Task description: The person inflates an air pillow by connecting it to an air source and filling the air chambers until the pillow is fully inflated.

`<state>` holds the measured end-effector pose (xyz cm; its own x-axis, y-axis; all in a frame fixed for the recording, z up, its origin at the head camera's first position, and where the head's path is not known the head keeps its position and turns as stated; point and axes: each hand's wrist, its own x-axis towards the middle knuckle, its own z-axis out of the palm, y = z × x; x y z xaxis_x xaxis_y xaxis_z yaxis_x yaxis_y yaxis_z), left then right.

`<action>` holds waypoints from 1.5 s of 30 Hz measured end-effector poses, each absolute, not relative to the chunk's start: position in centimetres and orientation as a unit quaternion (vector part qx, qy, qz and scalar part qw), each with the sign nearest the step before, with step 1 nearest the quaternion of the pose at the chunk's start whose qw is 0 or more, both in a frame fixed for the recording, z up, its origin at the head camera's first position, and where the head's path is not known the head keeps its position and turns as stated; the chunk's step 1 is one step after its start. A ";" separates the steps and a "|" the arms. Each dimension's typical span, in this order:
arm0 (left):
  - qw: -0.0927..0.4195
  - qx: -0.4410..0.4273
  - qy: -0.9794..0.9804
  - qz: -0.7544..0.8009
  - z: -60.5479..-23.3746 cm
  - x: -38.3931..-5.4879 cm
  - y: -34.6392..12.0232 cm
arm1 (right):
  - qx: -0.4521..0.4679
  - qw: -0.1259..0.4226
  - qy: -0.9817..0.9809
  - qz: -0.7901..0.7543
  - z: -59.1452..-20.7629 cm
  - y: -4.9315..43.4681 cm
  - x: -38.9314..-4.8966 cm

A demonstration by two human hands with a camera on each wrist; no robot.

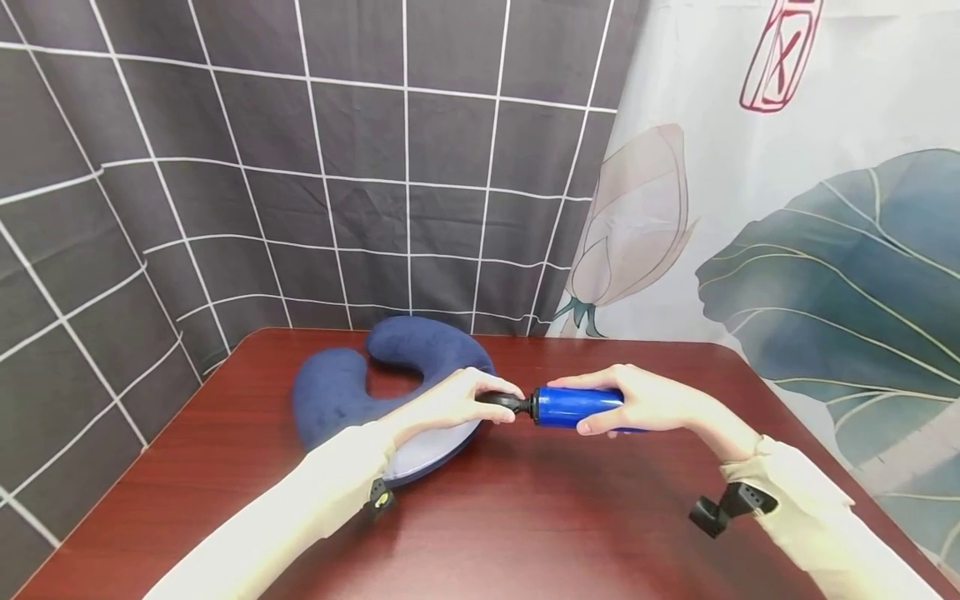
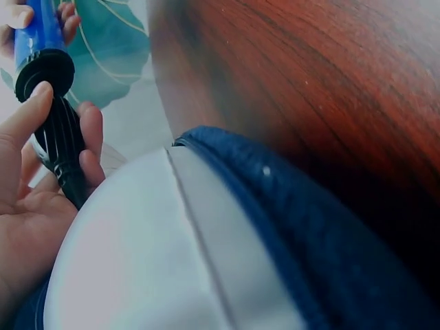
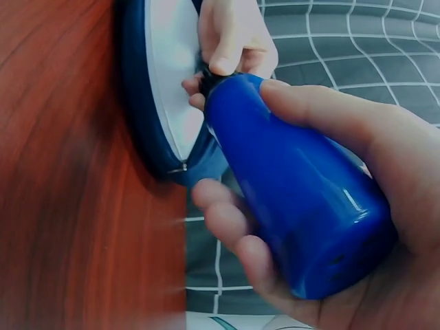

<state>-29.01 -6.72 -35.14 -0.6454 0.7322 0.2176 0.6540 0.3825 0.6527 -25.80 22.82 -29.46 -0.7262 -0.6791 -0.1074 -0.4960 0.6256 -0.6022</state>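
Observation:
Both hands hold a hand pump with a blue barrel and a ribbed black handle. It lies roughly level over the table. My left hand grips the handle, thumb toward the black collar where it meets the barrel. From the other side, my right hand wraps round the barrel; its closed blue end faces the palm in the right wrist view. Under and behind the left hand lies a navy U-shaped neck pillow with a pale panel and a zip along its edge.
The pillow rests on the left half of a reddish-brown wooden table. Behind the table hangs a dark grey curtain with a white grid, and a white floral curtain hangs at the right. A black camera mount sits on the right wrist.

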 end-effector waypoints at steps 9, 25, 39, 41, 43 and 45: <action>0.013 0.409 0.851 0.329 -34.9 -29.0 -6.8 | -0.387 0.086 0.896 -0.202 -29.4 22.8 -26.0; 0.032 0.384 0.795 0.469 -33.5 -27.3 -10.0 | -0.401 0.072 0.892 -0.196 -29.9 22.9 -25.9; -0.081 0.387 0.862 0.316 -33.6 -26.5 -13.7 | -0.397 0.097 0.892 -0.194 -29.7 22.4 -25.8; -0.097 0.380 0.880 0.267 -33.9 -26.4 -14.1 | -0.403 0.100 0.889 -0.193 -29.7 22.3 -25.8; -0.094 0.380 0.885 0.253 -34.3 -26.4 -14.4 | -0.407 0.102 0.888 -0.190 -29.7 22.2 -25.9; -0.087 0.381 0.883 0.259 -34.6 -26.5 -14.6 | -0.411 0.103 0.886 -0.187 -29.7 22.1 -25.8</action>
<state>-26.54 -14.60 -34.63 -0.6942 0.6288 0.3503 0.7184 0.5752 0.3912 -25.85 22.10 -29.74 -0.6413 -0.7667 -0.0296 -0.6896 0.5928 -0.4160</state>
